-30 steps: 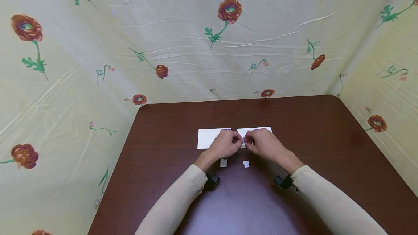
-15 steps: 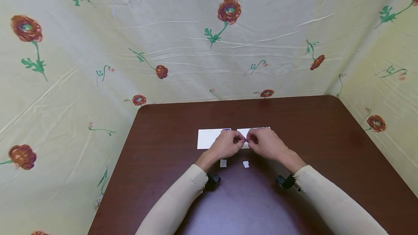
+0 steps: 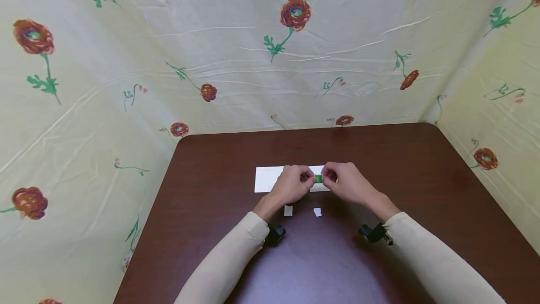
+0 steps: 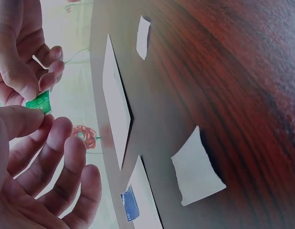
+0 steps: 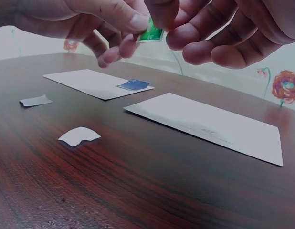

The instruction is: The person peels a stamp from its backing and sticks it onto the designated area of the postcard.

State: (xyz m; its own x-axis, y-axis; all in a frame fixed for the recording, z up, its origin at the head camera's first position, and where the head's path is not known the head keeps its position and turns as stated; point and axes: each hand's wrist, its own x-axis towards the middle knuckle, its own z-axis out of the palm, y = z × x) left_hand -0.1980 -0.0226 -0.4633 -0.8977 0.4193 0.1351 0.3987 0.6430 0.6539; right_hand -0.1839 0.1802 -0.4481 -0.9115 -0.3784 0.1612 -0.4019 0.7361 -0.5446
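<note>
A small green stamp (image 3: 318,178) is stretched between the two hands above the table. My left hand (image 3: 290,186) pinches its left edge with thumb and forefinger; the other fingers stay loosely bent in the left wrist view. The right hand (image 3: 346,183) pinches the opposite edge. Beneath the hands lies a white envelope (image 5: 209,126) with faint print. To its left is a second white envelope (image 3: 267,179), partly covered by the left hand. A blue stamp (image 5: 133,85) sits at that envelope's corner, with an edge lifted.
Two small white paper scraps lie on the near side of the envelopes: a left scrap (image 3: 288,210) and a right scrap (image 3: 318,212). The dark brown table (image 3: 219,149) backs onto a flowered cloth (image 3: 236,36).
The hands have drawn slightly apart, the right one moving to the right. The green stamp, hidden by the fingers before, now shows between them.
</note>
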